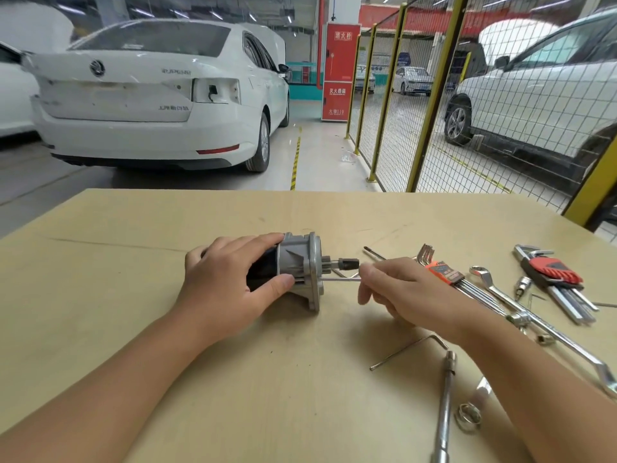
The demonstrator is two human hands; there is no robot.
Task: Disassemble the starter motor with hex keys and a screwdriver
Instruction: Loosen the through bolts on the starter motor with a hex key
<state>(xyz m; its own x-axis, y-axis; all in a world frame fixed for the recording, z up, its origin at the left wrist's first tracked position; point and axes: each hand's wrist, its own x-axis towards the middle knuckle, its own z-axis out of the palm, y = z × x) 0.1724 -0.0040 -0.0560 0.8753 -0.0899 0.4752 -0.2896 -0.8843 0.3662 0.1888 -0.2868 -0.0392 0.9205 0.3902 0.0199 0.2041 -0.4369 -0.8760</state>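
Garage floor (pixel 317 152) with white car (pixel 160 95), yellow mesh fence (pixel 417 105), red cabinet (pixel 340 71).

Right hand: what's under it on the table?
The right hand pinches a thin hex key entering the starter motor. An orange-holdered hex key set emerges from behind it; anything beneath the palm is hidden.
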